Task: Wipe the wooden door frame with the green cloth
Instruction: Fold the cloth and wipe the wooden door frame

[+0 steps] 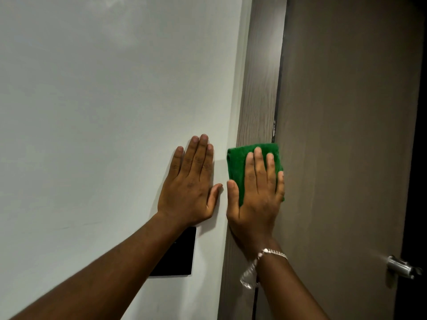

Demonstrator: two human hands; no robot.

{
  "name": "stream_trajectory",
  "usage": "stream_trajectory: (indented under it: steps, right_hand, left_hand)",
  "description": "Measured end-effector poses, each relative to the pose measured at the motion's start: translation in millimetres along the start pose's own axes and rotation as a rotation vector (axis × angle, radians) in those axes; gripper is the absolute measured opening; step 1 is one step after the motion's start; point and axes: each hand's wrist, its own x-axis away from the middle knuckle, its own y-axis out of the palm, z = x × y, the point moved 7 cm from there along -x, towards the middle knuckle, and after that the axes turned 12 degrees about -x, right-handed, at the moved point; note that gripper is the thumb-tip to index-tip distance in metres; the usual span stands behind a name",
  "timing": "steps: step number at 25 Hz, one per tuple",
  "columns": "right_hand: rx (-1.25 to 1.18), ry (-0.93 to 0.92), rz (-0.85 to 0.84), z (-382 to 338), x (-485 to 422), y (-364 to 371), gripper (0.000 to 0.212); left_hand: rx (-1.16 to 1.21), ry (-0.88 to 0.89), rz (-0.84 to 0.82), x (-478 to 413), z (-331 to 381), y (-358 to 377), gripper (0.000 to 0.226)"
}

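The right hand (256, 192) lies flat and open, palm pressed forward, fingers spread slightly and pointing up, pinning the green cloth (240, 162) against the wooden door frame (258, 88). It does not clench the cloth; it holds it by pressure alone, with the thumb angled out to the left along the cloth's lower left edge. The forearm rises from the lower right, and a silver bracelet (275, 252) circles the wrist just below the hand.

The cloth is a bright green, nappy pad, folded into a rough rectangle. It shows above the fingertips and to the left of them, and a small corner peeks out past the little finger on the right. It spans the width of the frame, its left edge reaching the wall (104, 100).

The frame is a grey-brown strip with visible wood grain, running upward above the hand and downward beneath the wrist.

Just left of the thumb, near but apart, the left hand (191, 183) rests flat and open on the white wall, fingers together and pointing up, holding nothing. Below its wrist, a black square panel (180, 257) sits on the wall, partly hidden by the forearm.

Right of the right hand stands the brown door (346, 135), with a metal handle (402, 266) far down to the right.
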Motion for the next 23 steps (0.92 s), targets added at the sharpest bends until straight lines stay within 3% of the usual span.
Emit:
stream_trajectory:
  steps: [3, 9, 19, 23]
  right_hand:
    - [-0.019, -0.106, -0.100, 12.4, 27.1, -8.4, 0.062]
    - [0.018, -0.015, 0.008, -7.9, -66.2, -2.1, 0.063]
    - [0.036, -0.015, -0.170, 2.2, 46.8, -1.5, 0.069]
    - [0.036, -0.044, -0.131, 3.0, 13.3, -3.6, 0.066]
  left_hand:
    - [-0.023, -0.002, -0.011, 0.5, -1.3, 0.7, 0.083]
    - [-0.038, 0.004, 0.013, 0.9, -0.3, 0.2, 0.082]
    - [-0.043, 0.053, -0.022, -1.0, -4.3, -2.7, 0.078]
    - [-0.060, 0.077, -0.021, -12.3, -22.7, -5.5, 0.078]
